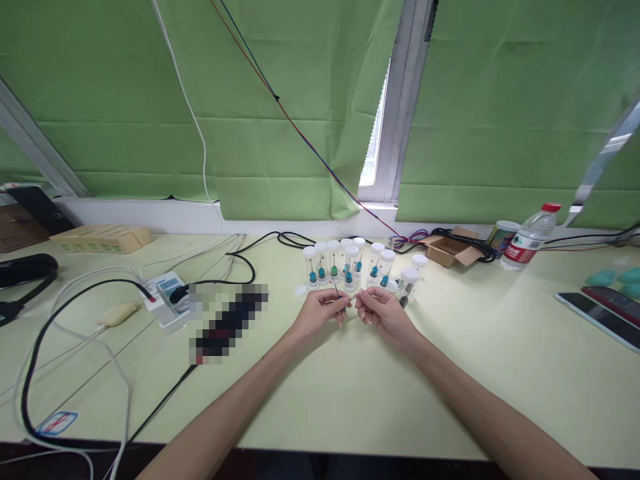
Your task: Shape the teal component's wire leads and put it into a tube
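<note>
Both hands are close together over the table, in front of a cluster of clear vials (309,263) with white caps. My left hand (320,310) is closed in a pinch on a thin dark rod (335,287) that points up and left, with a dark blue part at the fingertips. My right hand (383,312) is pinched just beside it; a small pale bit shows at its fingertips, too small to name. Several vials contain a thin stem with a teal or green base. A loose white cap (301,291) lies left of the vials.
Left are a white power strip (170,303), tangled cables, a yellow piece (118,313) and a pixelated dark object (227,327). Behind the vials sits an open cardboard box (445,252). A water bottle (531,237), a can (503,235) and phones (595,317) are right.
</note>
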{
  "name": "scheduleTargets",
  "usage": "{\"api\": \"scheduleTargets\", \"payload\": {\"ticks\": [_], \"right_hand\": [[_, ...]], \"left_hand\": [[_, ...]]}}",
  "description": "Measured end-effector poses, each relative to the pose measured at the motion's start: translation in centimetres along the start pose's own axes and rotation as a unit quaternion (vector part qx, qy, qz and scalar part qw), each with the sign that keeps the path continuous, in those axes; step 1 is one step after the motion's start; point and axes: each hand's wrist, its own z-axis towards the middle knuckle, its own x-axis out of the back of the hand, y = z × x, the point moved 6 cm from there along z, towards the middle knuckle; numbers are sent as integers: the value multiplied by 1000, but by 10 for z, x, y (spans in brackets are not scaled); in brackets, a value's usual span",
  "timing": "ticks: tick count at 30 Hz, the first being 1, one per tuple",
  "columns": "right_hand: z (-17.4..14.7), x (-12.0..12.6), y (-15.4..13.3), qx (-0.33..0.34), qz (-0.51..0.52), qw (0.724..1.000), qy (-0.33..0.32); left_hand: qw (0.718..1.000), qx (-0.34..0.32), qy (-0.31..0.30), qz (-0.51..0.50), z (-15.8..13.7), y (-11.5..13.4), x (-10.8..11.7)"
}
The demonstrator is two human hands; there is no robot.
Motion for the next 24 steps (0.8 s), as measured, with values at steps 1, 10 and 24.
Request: {"api": "scheduleTargets", "payload": {"ticks": [1, 10, 24], "right_hand": [[0, 0, 0, -4, 2, 1000, 3], [1, 1, 2, -36, 26, 999, 30], [-9, -3, -26, 206, -290, 933, 64]], "left_hand": [[1000, -3, -3, 6, 0, 1, -1], [1000, -3, -12, 27, -3, 2, -5], [1000, 12, 8, -13, -3, 11, 1]]}}
